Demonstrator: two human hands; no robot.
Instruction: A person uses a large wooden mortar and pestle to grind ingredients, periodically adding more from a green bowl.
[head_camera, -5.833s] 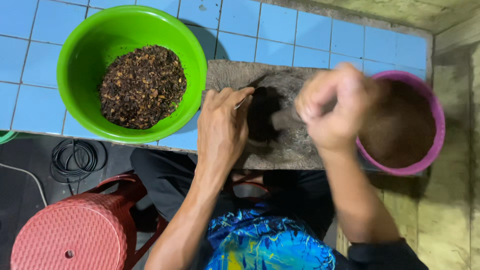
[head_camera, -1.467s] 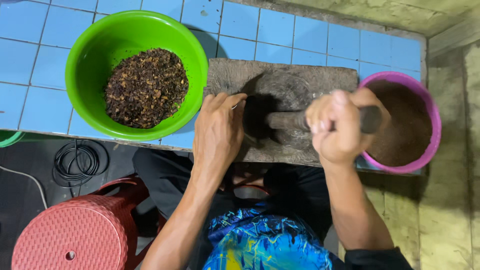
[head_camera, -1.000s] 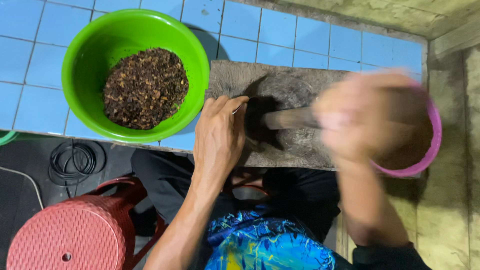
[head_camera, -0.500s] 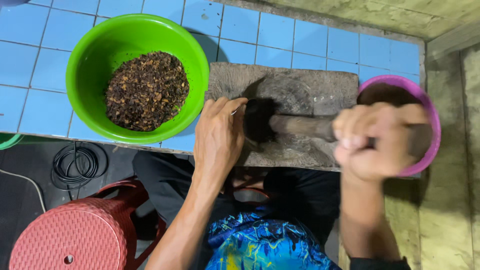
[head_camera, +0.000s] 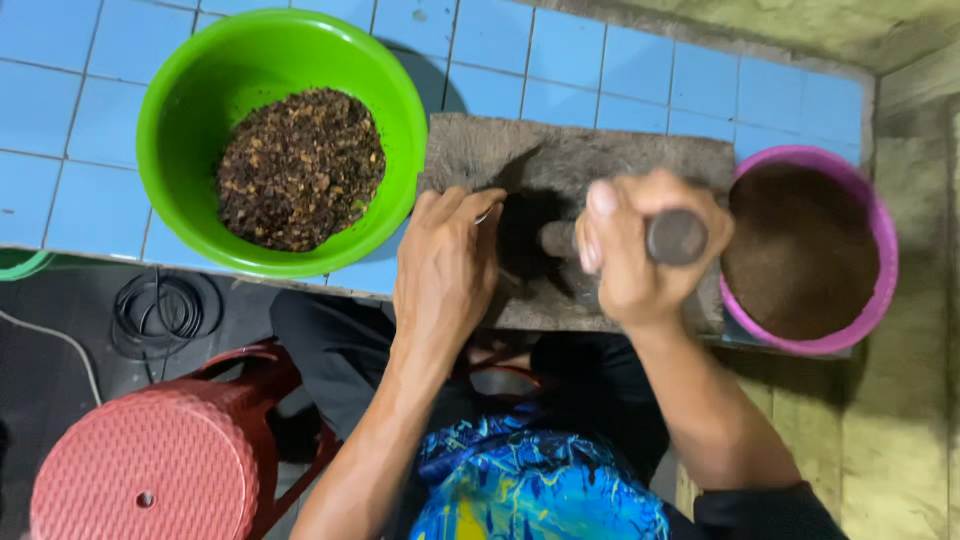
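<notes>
A blue-tiled worktop (head_camera: 620, 70) is seen from above, and on it, at the near edge, a grey stone grinding slab (head_camera: 600, 170) is laid — the landmark for the rest. Just left of the slab, touching its corner, a green bowl (head_camera: 180, 100) is set, filled with coarse dark brown bits (head_camera: 300, 165). Just right of the slab a pink bowl (head_camera: 880, 250) of fine brown powder (head_camera: 800, 250) is placed. Below and left of the slab, off the worktop, a red plastic stool (head_camera: 140, 460) is seen, with a coil of black cable (head_camera: 160, 310) beside it. On the slab a dark stone roller (head_camera: 672, 236) is held — the right hand (head_camera: 625, 250) is wrapped around it in a closed grip. The left hand (head_camera: 445, 265) is rested on the slab's near left part, its fingers gently curled, nothing visibly gripped.
</notes>
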